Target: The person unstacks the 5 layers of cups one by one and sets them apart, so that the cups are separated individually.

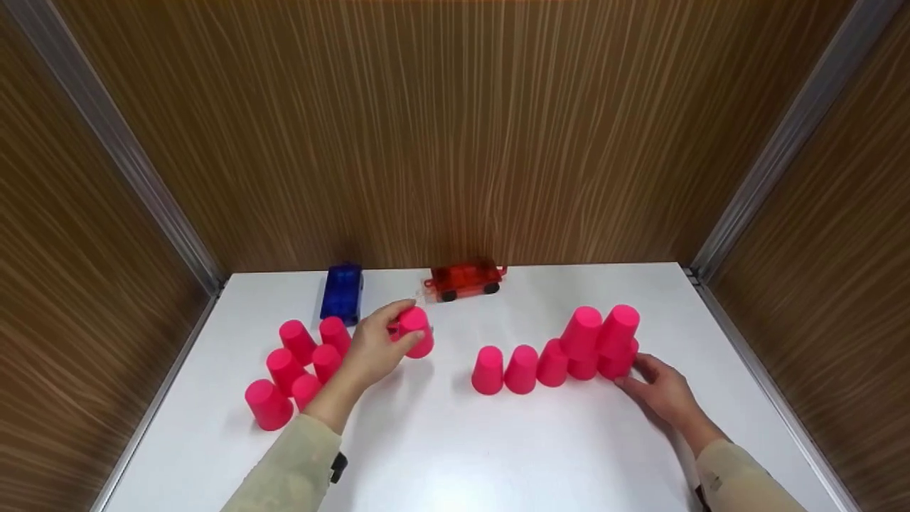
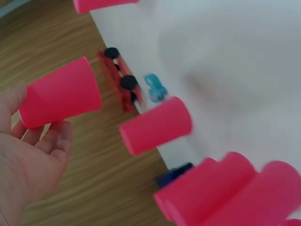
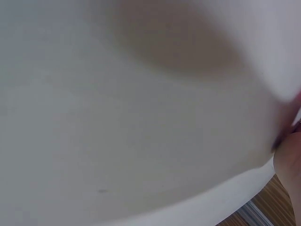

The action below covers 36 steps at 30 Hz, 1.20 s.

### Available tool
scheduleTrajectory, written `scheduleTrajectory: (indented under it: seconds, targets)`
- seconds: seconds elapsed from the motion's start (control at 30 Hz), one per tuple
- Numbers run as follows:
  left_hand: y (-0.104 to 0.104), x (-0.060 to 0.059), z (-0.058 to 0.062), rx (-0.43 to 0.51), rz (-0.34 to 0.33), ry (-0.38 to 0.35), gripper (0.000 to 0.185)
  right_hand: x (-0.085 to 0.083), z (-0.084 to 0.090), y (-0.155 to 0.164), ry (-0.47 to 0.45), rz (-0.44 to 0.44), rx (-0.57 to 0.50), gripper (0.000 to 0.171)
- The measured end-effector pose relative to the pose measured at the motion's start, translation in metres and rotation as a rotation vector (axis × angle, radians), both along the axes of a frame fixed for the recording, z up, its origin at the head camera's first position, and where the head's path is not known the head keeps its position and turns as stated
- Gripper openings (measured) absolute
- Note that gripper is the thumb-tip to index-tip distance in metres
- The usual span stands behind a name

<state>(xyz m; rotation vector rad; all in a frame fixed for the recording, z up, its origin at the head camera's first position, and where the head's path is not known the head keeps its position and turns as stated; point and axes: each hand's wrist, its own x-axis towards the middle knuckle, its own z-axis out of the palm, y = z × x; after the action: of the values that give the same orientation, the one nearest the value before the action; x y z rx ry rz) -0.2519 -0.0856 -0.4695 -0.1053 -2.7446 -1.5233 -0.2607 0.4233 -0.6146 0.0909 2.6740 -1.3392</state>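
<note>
My left hand (image 1: 373, 348) holds a pink cup (image 1: 416, 331) above the table, thumb on its near side and fingers behind. The same left hand (image 2: 33, 160) grips this cup from its narrower end in the left wrist view. On the right stands a row of upside-down pink cups (image 1: 521, 370), with two pink cups (image 1: 583, 331) stacked on its right end. My right hand (image 1: 665, 387) has thumb and fingers around the rightmost bottom cup (image 1: 615, 364); the fingertips are partly hidden. In the right wrist view only a part of the right hand (image 3: 289, 165) shows.
Beside my left forearm stands a group of upside-down pink cups (image 1: 284, 370). A blue toy car base (image 1: 343, 293) and a red toy wagon (image 1: 466, 279) sit at the back. Wood-grained walls (image 1: 455, 142) enclose the white table (image 1: 455, 441).
</note>
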Motion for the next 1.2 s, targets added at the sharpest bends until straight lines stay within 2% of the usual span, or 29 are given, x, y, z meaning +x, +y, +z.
scheduleTrajectory:
  seconds: [0.3,0.53,0.9,1.2]
  targets:
    - [-0.032,0.003,-0.023,-0.041,0.079,-0.065,0.067,0.003,-0.001,0.001,0.015,0.001,0.001,0.077]
    - [-0.046,0.006,-0.034,-0.057,0.122,-0.144,0.072,0.003,0.000,-0.002,0.006,-0.007,0.005,0.079]
    - [-0.055,0.004,-0.054,-0.075,0.093,-0.135,0.067,0.001,-0.005,0.000,-0.001,-0.011,0.004,0.083]
    - [-0.055,0.001,-0.059,-0.081,0.101,-0.152,0.066,0.002,-0.003,0.000,-0.023,-0.019,0.002,0.086]
